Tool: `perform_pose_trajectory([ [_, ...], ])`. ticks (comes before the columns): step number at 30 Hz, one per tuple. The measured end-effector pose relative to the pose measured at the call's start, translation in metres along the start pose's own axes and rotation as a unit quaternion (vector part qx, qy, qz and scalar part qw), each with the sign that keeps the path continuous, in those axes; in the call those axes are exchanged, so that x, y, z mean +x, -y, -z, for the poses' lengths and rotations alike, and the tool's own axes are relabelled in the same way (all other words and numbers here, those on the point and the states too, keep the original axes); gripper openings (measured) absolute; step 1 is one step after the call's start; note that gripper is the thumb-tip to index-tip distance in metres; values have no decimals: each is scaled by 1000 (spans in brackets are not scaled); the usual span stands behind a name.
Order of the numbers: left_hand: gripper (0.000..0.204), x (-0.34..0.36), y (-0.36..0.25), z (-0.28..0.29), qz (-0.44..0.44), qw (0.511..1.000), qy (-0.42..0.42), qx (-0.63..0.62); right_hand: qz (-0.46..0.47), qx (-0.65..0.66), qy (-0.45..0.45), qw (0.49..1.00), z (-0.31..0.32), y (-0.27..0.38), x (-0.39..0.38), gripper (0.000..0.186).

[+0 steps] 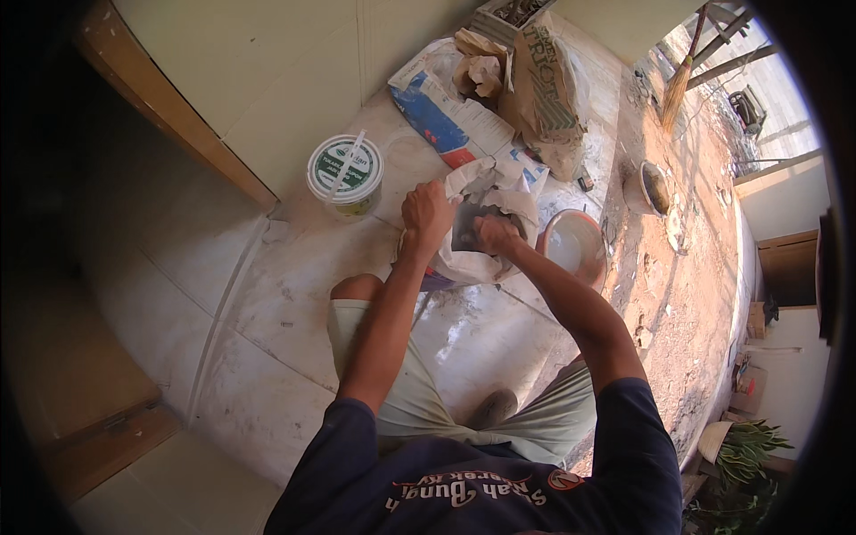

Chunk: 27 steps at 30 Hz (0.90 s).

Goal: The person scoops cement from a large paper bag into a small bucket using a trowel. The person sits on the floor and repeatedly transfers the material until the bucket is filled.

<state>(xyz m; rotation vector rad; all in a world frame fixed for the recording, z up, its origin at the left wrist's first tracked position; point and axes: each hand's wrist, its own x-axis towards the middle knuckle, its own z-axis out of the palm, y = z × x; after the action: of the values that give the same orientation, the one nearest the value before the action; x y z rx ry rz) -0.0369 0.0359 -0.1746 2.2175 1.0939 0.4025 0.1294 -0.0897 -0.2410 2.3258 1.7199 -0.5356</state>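
Observation:
An opened paper sack (477,267) stands on the tiles in front of me, its pale top edge crumpled and folded outward. My left hand (428,214) is closed around the left side of that edge. Inside the mouth of the sack is my right hand (496,234), fingers curled down over the grey contents. What the right fingers hold, if anything, is hidden. Right beside the sack sits a round reddish basin (575,246) with a pale inside. Left of it stands a white tub (346,174) with a green and white lid and a white handle lying across it.
Behind the sack lie a blue, white and red bag (430,109) and a brown paper sack (546,100). A bucket (646,189) stands on the dirt at right, with a broom (678,92) beyond. A wall and wooden door frame (169,98) bound the left.

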Motion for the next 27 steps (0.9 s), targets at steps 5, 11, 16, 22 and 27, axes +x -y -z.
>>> perform_pose_trajectory([
  [5, 48, 5, 4, 6, 9, 1000, 1, 18, -10, 51, 45, 998, 18, -1, -6, 53],
  [11, 54, 6, -4, 14, 30, 999, 9, 31, -1, 86, -5, 996, 26, -10, -26, 48],
  [16, 56, 2, 0, 14, 31, 999, -15, 35, -19, 130, -46, 990, 60, 1, -46, 45],
  [22, 57, 16, 2, 1, -20, 994, -111, -15, -58, 189, -52, 979, 89, -16, -94, 42],
  [27, 50, 20, 0, 3, -31, 990, -128, -57, -61, 229, -78, 968, 102, -34, -130, 45],
])
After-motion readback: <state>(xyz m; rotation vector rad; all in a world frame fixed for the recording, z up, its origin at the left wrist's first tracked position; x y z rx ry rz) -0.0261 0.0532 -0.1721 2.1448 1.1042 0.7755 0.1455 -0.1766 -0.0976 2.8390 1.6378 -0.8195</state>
